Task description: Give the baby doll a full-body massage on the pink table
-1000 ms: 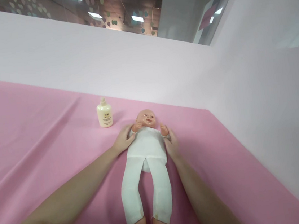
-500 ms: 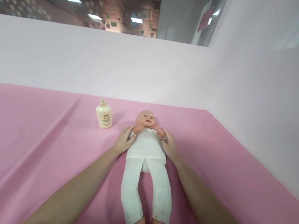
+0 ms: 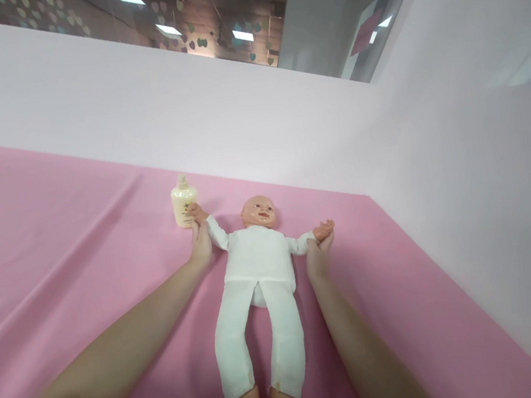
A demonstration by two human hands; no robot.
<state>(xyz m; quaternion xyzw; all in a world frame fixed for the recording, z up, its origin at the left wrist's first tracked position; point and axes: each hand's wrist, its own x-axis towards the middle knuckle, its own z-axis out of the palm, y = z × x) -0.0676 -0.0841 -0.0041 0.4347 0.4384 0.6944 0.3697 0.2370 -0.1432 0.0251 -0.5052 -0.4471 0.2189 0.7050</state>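
Observation:
A baby doll [image 3: 259,271] in white clothes lies on its back on the pink cloth [image 3: 59,250], head away from me, arms spread out to both sides. My left hand [image 3: 200,246] grips the doll's arm on the left near the wrist; that doll hand reaches up to a cream lotion bottle [image 3: 182,202]. My right hand [image 3: 318,256] holds the doll's other arm at the wrist, out to the right. The doll's bare feet lie at the lower edge of the view.
A pale wall rises behind the pink cloth and another runs along its right side, meeting in a corner at the back right. Above the back wall a ceiling with lights and hanging heart shapes shows.
The doll's arms were folded over its chest with my hands at its sides. Now both hands have moved outward and drawn the arms wide apart.

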